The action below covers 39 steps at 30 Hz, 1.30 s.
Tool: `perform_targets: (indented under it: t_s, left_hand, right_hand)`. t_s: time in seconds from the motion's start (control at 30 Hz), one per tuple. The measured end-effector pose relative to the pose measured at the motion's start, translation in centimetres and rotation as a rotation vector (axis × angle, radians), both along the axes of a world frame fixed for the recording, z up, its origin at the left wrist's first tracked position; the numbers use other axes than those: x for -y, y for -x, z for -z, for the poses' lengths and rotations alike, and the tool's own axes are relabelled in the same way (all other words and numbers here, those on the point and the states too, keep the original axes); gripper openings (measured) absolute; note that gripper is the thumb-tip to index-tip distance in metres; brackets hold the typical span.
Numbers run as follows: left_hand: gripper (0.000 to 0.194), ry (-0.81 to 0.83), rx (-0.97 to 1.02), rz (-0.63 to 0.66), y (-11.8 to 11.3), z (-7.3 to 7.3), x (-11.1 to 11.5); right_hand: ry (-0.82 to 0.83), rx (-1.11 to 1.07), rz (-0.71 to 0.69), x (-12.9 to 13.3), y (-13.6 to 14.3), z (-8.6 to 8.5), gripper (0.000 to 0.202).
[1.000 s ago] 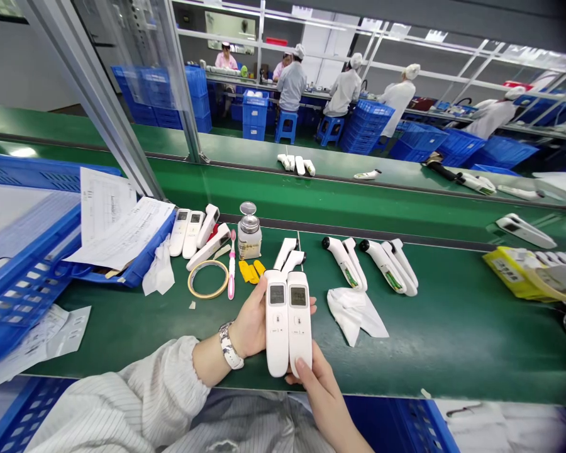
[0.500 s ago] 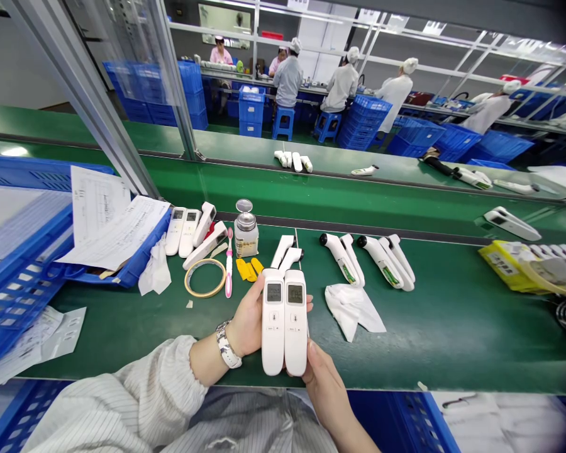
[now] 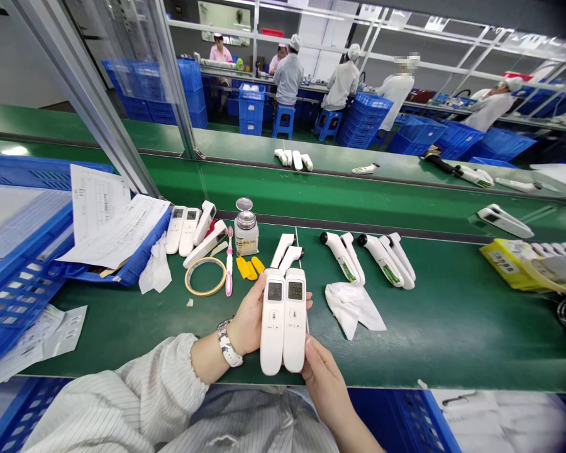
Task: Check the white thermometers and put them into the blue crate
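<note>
Two white infrared thermometers, a left one point(image 3: 272, 346) and a right one point(image 3: 294, 346), stand side by side before me with their screens toward me; dark characters show on both displays. My left hand point(image 3: 248, 324) wraps round the pair from the left, its fingertips showing past the right edge. Low on the right side, my right hand point(image 3: 325, 374) grips the right thermometer with its thumb on the edge; the other fingers are mostly hidden. Just behind them lie two more white thermometers point(image 3: 282, 250). A crumpled white cloth point(image 3: 351, 305) is to the right.
Left are a pink toothbrush point(image 3: 229, 264), a tape roll point(image 3: 188, 286), yellow finger cots point(image 3: 243, 269), a pump bottle point(image 3: 246, 240) and several thermometers point(image 3: 175, 231). More thermometers with green boards point(image 3: 390, 272) lie right. Papers fill a blue bin point(image 3: 141, 267). A yellow box point(image 3: 502, 267) sits far right.
The characters on both screens look different and clearer. The held pair has shifted very slightly left. A thermometer on the green belt at the far right has moved a little left.
</note>
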<state>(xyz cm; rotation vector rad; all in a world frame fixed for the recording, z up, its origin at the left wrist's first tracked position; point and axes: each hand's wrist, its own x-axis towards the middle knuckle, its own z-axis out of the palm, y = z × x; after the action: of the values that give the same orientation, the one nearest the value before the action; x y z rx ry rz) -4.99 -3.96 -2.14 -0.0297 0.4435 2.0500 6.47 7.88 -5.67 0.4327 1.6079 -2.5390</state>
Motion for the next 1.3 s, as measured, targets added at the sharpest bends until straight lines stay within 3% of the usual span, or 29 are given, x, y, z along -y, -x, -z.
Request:
perform_targets:
  t_s: [0.2,0.37,0.5,0.63,1.07,1.3]
  left_hand:
    - [0.067,0.054,0.017,0.0,-0.1,0.3,-0.1]
    - [0.06,0.21,0.001,0.029,-0.5,0.5,-0.3]
    - [0.046,0.288,-0.06,-0.062,-0.9,0.5,-0.5]
    - [0.038,0.298,-0.188,-0.178,-1.1,0.3,-0.6]
    - [0.034,0.298,-0.262,-0.131,-1.3,0.3,-0.4]
    - [0.043,0.252,-0.273,-0.132,-1.5,0.4,-0.5]
  right_hand:
    - [0.09,0.076,-0.016,0.0,0.2,-0.2,0.041]
    - [0.016,-0.023,-0.144,0.0,0.5,-0.8,0.041]
    - [-0.044,-0.044,-0.173,0.1,0.7,-1.0,0.037]
    - [-0.025,-0.053,-0.169,0.3,0.8,-1.1,0.041]
    - [0.006,-0.076,-0.207,0.4,0.7,-1.3,0.035]
    - [-0.009,-0.07,-0.25,0.2,0.5,-1.3,0.05]
